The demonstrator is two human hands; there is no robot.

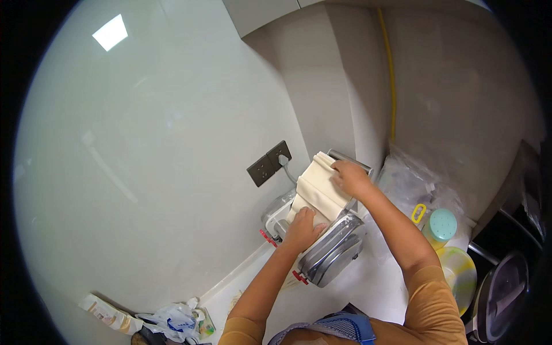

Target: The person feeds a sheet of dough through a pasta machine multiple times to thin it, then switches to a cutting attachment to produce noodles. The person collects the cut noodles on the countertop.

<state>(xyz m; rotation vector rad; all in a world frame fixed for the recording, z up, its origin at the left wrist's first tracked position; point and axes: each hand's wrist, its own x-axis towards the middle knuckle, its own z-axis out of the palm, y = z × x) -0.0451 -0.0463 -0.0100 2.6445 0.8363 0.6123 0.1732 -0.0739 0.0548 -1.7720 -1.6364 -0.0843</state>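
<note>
A folded sheet of pale dough (pixel 321 187) lies over the top of an electric pasta machine (pixel 332 250) with red knobs. My left hand (pixel 303 228) rests on the dough's lower end, near the rollers, fingers spread a little. At the upper end, by a metal roller (pixel 350 160), my right hand (pixel 350 177) holds the dough's edge between thumb and fingers. Some thin pale strands, partly hidden by my left arm, lie on the white worktop below the machine.
Wall sockets (pixel 269 163) with a white plug are left of the machine. On the right stand clear plastic bags (pixel 405 177), a shaker with a turquoise lid (pixel 443 225) and a yellowish bowl (pixel 459 276). Plastic bags (pixel 174 319) and a packet (pixel 111 314) lie lower left.
</note>
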